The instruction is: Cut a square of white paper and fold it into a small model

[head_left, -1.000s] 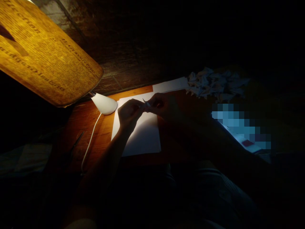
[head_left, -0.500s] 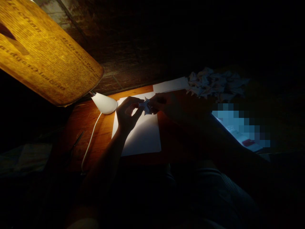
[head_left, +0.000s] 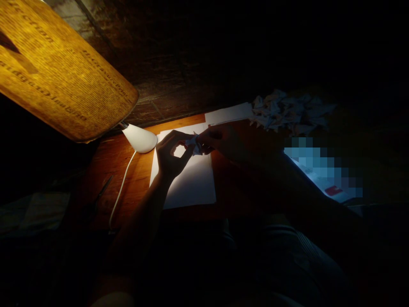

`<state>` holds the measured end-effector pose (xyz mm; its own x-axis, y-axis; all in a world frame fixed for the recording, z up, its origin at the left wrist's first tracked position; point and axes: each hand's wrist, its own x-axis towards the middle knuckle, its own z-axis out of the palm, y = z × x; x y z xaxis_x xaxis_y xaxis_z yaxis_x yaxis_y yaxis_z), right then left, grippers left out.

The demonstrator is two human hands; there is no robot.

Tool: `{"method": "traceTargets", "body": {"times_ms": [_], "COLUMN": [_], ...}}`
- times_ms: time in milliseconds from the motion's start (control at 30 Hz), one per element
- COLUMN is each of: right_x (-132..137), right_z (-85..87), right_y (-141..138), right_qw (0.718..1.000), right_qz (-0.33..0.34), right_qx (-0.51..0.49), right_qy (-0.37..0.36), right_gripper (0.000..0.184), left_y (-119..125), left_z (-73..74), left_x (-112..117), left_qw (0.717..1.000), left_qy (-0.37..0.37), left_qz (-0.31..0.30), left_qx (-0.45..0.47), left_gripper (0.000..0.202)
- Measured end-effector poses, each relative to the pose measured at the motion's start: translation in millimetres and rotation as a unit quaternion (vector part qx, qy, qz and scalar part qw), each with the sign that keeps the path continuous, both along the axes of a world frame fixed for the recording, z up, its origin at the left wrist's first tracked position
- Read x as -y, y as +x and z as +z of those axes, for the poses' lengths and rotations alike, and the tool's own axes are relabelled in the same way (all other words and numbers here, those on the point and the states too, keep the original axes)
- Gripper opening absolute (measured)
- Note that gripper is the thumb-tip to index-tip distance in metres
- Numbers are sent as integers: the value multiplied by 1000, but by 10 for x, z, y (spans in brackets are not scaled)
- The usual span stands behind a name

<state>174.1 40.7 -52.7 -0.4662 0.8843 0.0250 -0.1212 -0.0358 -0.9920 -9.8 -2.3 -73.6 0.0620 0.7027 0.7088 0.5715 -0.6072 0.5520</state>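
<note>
A small folded paper piece (head_left: 197, 147) with pointed ends is held between both hands above a stack of white paper (head_left: 191, 183). My left hand (head_left: 172, 153) pinches its left side between thumb and fingers. From the right, my right hand (head_left: 219, 140) grips the other side; its fingers are in shadow and hide part of the folds. The exact shape of the paper piece is too dim to make out.
A lamp with a printed shade (head_left: 70, 72) and white base (head_left: 140, 138) stands at left, its cord (head_left: 123, 187) crossing the wooden table (head_left: 111, 166). White strips of paper (head_left: 228, 114) and a heap of folded paper pieces (head_left: 290, 113) lie at the back. A lit screen (head_left: 315, 170) is at right.
My right fingers have shifted slightly left over the paper piece and now cover more of it. My left hand stays nearly in place.
</note>
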Motion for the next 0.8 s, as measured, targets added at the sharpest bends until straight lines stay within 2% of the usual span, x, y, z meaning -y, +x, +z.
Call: {"method": "traceTargets", "body": {"times_ms": [267,500,800], "right_x": [40,25,18], "right_z": [68,24,-11], "right_y": [32,10,-10], "right_qw": [1000,1000,1000], "right_qz": [7,8,6], "right_qx": [11,2,12], "right_qy": [-11,-26,-20], "right_gripper": [20,25,19], "left_y": [-4,-7,-3], "left_z": [-7,-24,-41], "left_x": [-1,1,9], "left_qw": [1000,999,999], "left_qy": [4,14,21], "left_qz": [16,33,36], "left_qx": [-16,-29,-30], "left_gripper": [22,16,19]}}
